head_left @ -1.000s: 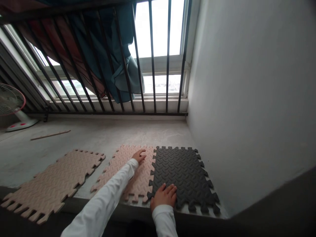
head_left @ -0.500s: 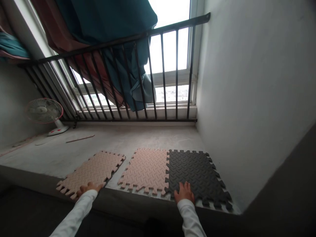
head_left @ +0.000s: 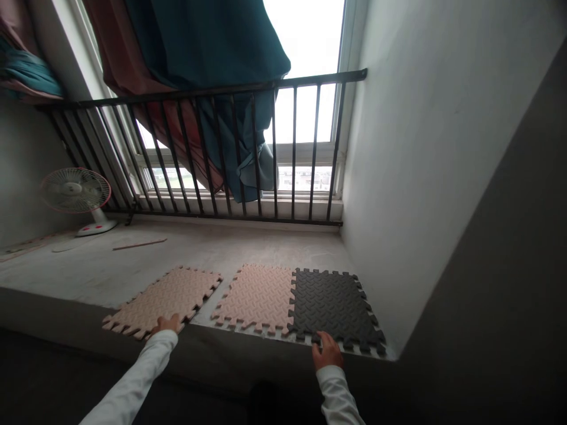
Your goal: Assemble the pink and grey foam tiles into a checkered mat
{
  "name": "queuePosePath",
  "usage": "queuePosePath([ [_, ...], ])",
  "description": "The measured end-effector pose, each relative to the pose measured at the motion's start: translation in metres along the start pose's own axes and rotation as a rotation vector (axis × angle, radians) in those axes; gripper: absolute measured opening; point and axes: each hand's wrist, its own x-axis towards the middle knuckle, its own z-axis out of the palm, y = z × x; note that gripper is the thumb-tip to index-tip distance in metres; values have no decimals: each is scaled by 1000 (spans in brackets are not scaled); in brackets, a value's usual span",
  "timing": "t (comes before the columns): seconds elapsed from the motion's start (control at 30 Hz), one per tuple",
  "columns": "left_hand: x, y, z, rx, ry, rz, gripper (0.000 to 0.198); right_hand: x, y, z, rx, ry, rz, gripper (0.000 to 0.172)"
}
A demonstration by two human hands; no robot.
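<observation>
a broad pale-grey plastered wall (head_left: 434, 147) rises at my right, beside a window hung with a teal and dusty-pink fabric curtain (head_left: 217, 47) behind a black metal railing (head_left: 241, 89). below is a grey concrete ledge (head_left: 248, 242). on it lie a charcoal textured foam tile (head_left: 334, 304), its toothed edge meeting a pink textured foam tile (head_left: 261, 295), and, apart to the left, a skewed beige textured foam tile (head_left: 168, 295). my left hand (head_left: 167, 324) is at the beige tile's near edge; i cannot tell if it grips. my right hand (head_left: 328, 351) curves loosely open by the charcoal one. the step in hand looks like adjusting the beige tile; shifting it would call for a firm hold.
</observation>
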Motion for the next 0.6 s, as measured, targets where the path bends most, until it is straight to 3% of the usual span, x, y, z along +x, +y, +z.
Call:
queuePosePath([
  [0.1, -3, 23, -19, -30, -25, 81, 37, -7, 5, -6, 70, 61, 1, 35],
  [0.17, -10, 47, -32, -147, 41, 148, 36, -12, 5, -10, 112, 93, -1, 34],
  [0.33, -52, 137, -53, -484, 193, 257, 29, -27, -5, -12, 184, 156, -14, 32],
  [0.43, -103, 203, -42, -676, 231, 472, 28, -34, -12, -8, 230, 185, -16, 31],
  [0.53, -164, 261, -15, -817, 142, 792, 33, -36, -10, -6, 281, 231, -8, 32],
  [0.6, -192, 284, 4, -829, 36, 1036, 44, -35, -2, -9, 306, 260, 33, 33],
])
